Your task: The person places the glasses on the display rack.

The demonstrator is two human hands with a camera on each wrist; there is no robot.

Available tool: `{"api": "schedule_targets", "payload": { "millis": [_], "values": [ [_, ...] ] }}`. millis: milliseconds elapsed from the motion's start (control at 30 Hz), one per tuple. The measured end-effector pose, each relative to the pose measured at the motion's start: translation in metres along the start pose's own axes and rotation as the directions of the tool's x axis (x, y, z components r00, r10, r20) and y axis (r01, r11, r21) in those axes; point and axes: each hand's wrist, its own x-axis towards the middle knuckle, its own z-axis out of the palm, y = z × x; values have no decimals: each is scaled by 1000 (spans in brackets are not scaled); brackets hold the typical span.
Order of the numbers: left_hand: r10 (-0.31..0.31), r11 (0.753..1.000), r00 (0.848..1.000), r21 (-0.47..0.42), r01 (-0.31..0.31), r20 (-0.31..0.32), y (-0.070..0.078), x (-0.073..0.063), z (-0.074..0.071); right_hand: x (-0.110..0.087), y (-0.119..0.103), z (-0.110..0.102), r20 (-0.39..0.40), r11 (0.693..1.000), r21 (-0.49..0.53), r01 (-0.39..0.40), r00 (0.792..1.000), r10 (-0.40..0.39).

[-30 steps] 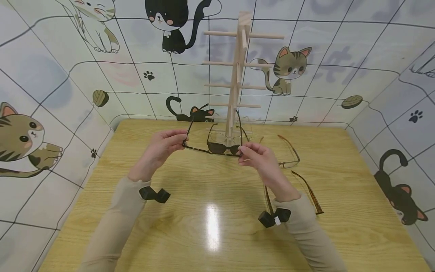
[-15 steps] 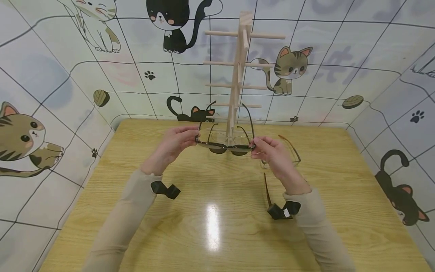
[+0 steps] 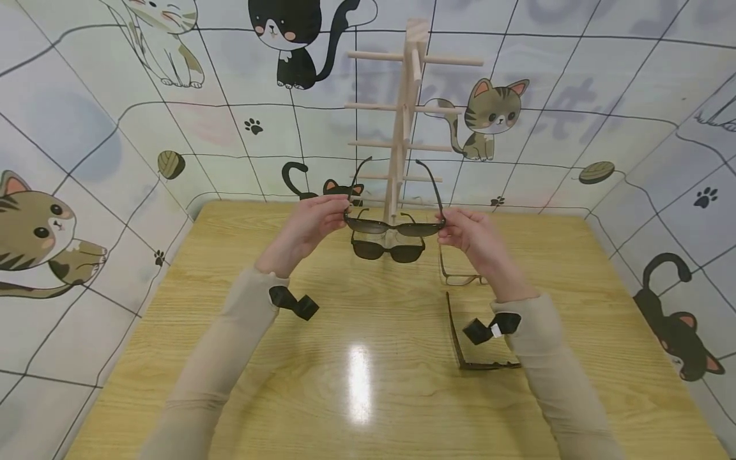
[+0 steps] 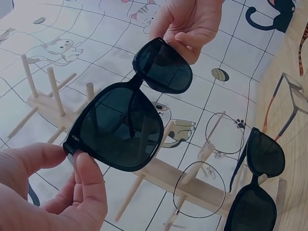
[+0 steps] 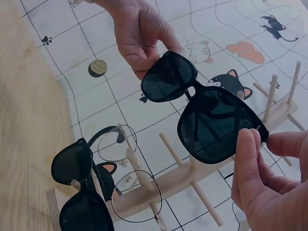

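Note:
Both hands hold up a pair of black sunglasses [image 3: 370, 226], lenses toward me and temples reaching back to the wooden peg stand [image 3: 398, 140]. My left hand [image 3: 306, 231] pinches one end of the frame between thumb and fingers; at the other end, my right hand [image 3: 473, 237] does the same. A second pair of black sunglasses [image 3: 368, 250] sits low on the stand, just beneath the held pair. Behind it, round wire-rimmed glasses [image 4: 224, 192] rest on the stand, partly hidden in the head view. Upper pegs [image 3: 376, 107] carry nothing.
On the wooden table [image 3: 322, 383], thin-framed glasses [image 3: 460, 280] lie behind the right wrist. Nearer me are dark-framed glasses [image 3: 489, 367], partly covered by the right forearm. A cat-printed wall [image 3: 241, 172] stands close behind the stand.
The hands have carried the sunglasses right, then up and toward the stand. The pair has turned level, and its temples now reach the height of the lower pegs.

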Motion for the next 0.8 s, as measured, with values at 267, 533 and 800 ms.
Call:
{"api": "schedule_targets", "payload": {
  "millis": [267, 533, 800],
  "values": [
    [-14, 998, 1000, -69, 12, -24, -2, 17, 3, 17, -8, -8, 10, 999, 25, -34, 999, 34],
    [-7, 992, 999, -128, 2, -42, -2, 27, 4, 29, -12, -11, -13, 997, 5, -77, 997, 77],
    [-15, 981, 998, -193, 3, -62, -1, 38, 5, 39, -10, -14, -48, 991, 31, -130, 990, 132]
  ]
}}
